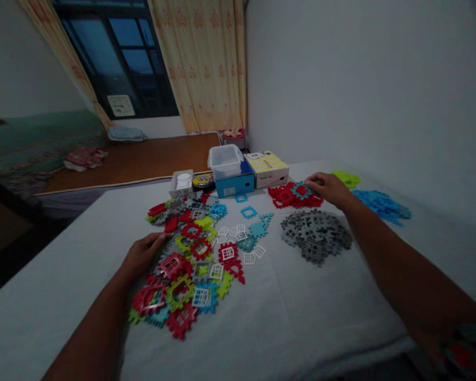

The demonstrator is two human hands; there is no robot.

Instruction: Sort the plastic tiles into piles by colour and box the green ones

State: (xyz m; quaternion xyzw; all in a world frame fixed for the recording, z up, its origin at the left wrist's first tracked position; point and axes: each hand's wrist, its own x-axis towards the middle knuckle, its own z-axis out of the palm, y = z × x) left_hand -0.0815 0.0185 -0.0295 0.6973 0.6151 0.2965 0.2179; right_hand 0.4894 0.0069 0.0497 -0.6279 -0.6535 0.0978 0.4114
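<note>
My right hand (328,188) pinches a blue toothed square building tile (301,190) with an open middle, held over a pile of red tiles (280,197). My left hand (143,256) is at the left edge of a mixed pile of interlocking tiles (180,290) in red, green, grey and blue. Its fingers are closed at the edge of a red building tile (171,224); the grip itself is partly hidden. Small white window pieces (249,258) lie beside the mixed pile, and some sit inside tiles.
A grey tile pile (315,235) lies in front of the red one. Blue tiles (383,205) and yellow-green tiles (347,179) lie by the right wall. At the back stand a clear plastic tub (225,161), a blue box (235,185), a yellow box (267,166) and a round tin (203,181).
</note>
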